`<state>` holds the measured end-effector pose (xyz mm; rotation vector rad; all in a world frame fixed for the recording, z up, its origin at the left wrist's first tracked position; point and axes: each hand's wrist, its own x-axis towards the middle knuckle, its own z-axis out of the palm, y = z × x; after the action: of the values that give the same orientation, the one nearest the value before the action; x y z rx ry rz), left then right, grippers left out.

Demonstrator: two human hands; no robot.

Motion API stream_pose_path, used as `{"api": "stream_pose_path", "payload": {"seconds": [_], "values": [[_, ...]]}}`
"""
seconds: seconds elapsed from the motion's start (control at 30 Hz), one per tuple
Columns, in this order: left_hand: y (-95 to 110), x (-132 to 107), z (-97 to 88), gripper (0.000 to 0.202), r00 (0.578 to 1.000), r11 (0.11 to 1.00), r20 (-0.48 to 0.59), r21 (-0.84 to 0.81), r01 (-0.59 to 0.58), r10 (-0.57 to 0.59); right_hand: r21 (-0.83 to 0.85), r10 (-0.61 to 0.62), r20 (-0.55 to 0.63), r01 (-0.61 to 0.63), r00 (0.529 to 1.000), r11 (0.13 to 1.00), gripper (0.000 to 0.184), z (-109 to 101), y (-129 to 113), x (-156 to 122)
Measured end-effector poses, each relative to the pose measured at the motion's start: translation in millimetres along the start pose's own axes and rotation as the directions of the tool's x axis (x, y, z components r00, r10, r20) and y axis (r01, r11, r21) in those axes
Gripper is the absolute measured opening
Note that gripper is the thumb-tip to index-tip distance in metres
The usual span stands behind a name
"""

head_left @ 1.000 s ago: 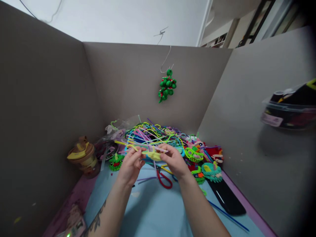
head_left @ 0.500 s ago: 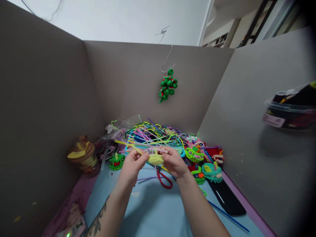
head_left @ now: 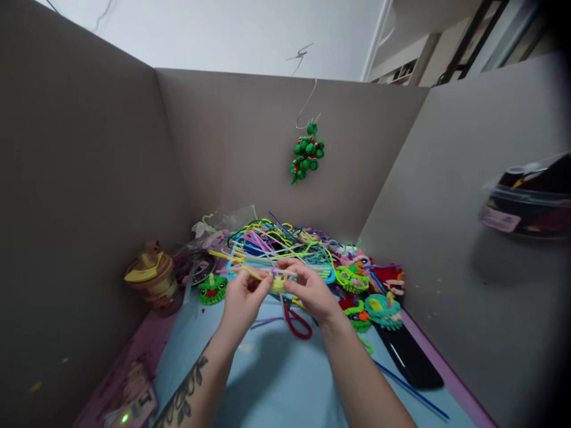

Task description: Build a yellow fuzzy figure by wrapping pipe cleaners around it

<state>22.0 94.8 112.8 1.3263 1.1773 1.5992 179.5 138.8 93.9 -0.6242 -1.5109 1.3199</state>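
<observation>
Between my two hands is a small yellow pipe-cleaner piece (head_left: 279, 284) with pale yellow and lilac strands sticking out of it. My left hand (head_left: 243, 297) is closed, its thumb and fingertips pinching the left side. My right hand (head_left: 313, 292) is closed on the right side, its thumb low and the other fingers over the top. Fingers cover part of the piece, so its full shape is hidden. Just below lie scissors with red handles (head_left: 291, 324), blades partly hidden, beside a loose purple pipe cleaner (head_left: 266, 321).
Behind my hands, many coloured pipe cleaners (head_left: 285, 241) heap over a blue tray (head_left: 331, 276). A green frog-like figure (head_left: 212, 290) and a brown cup (head_left: 156, 279) stand left. At right are a turquoise figure (head_left: 384, 310) and a black phone-like slab (head_left: 413, 356). Grey panels enclose the table.
My right fingers have shifted up and over the yellow piece, and less of it shows between my hands. My left hand keeps its pinch. The view has moved slightly.
</observation>
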Motion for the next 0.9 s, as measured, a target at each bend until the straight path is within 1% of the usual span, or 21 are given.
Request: {"api": "stream_pose_path", "payload": {"seconds": [0.07, 0.13, 0.27, 0.4, 0.53, 0.6, 0.77, 0.9], "values": [[-1, 0, 0.4, 0.019, 1.000, 1.000, 0.001, 0.022, -0.005, 0.005, -0.015, 0.004, -0.009, -0.005, 1.000, 1.000, 0.018, 0, -1, 0], [-1, 0, 1.0, 0.018, 1.000, 1.000, 0.022, 0.006, 0.017, -0.017, -0.024, 0.012, -0.020, -0.012, 1.000, 1.000, 0.017, 1, -3, -1], [-1, 3, 2.2, 0.022, 0.993, 0.989, 0.071, -0.104, 0.103, -0.095, -0.042, 0.013, -0.030, -0.015, 0.999, 0.999, 0.016, 1, -4, -1], [0, 4, 0.4, 0.027, 0.984, 0.975, 0.134, -0.174, 0.140, -0.117, -0.047, 0.005, -0.037, -0.006, 0.999, 0.999, 0.015, 1, -2, -1], [-3, 6, -4.4, 0.033, 0.961, 0.949, 0.221, -0.230, 0.217, -0.166, -0.054, 0.015, -0.041, -0.017, 0.999, 0.998, 0.014, 2, -4, -1], [-5, 7, -6.1, 0.035, 0.953, 0.936, 0.241, -0.257, 0.242, -0.181, -0.062, 0.016, -0.036, -0.018, 0.999, 0.998, 0.013, 3, -5, -2], [-7, 8, -7.2, 0.038, 0.957, 0.928, 0.216, -0.275, 0.252, -0.196, -0.085, 0.034, -0.056, -0.039, 0.998, 0.996, 0.013, 4, -6, -2], [-1, 10, -6.9, 0.036, 0.979, 0.941, 0.105, -0.274, 0.197, -0.175, -0.122, 0.016, -0.087, -0.026, 0.996, 0.992, 0.014, 3, -8, -1]]}}
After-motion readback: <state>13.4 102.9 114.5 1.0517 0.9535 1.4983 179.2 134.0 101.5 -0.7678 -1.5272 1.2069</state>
